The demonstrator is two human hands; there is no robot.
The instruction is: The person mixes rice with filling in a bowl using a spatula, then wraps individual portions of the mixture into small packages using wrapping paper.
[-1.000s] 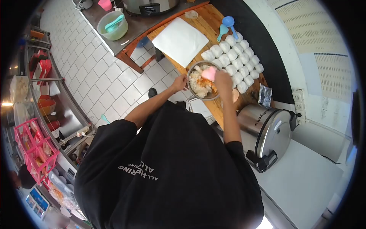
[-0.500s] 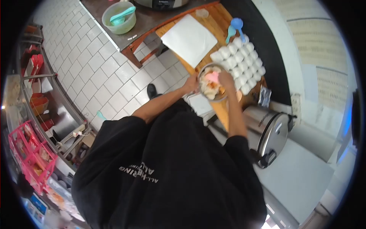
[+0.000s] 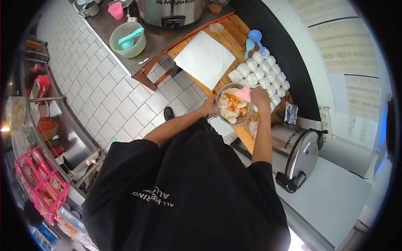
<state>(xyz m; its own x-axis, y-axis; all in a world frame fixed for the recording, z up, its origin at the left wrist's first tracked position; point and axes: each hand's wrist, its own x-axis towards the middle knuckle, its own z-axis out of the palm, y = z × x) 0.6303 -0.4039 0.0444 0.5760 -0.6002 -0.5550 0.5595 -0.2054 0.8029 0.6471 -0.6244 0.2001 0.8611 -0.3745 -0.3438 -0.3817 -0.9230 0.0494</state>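
Observation:
A metal bowl (image 3: 237,124) sits at the near edge of the wooden board, holding lumpy white food (image 3: 228,113) that looks like rice, with an orange topping (image 3: 236,101). My left hand (image 3: 210,106) grips the bowl's left rim. In my right hand (image 3: 260,99), fingers closed round its handle, is a pink rice paddle (image 3: 243,94) whose blade is over the bowl's upper right side. Rows of white rounded bundles (image 3: 258,74) lie just beyond my right hand. A stack of white paper sheets (image 3: 205,59) lies beyond the bowl.
A blue ladle (image 3: 255,37) and a teal spoon (image 3: 249,47) lie behind the bundles. Right stands a steel rice cooker (image 3: 284,140), near a foil packet (image 3: 291,113). On the dark table are a green tub (image 3: 130,51), a pink cup (image 3: 116,11) and another cooker (image 3: 171,10).
My right hand has moved right and lifted the paddle from the bowl's middle toward its rim, uncovering the orange topping. The view has tilted, showing more of the back table.

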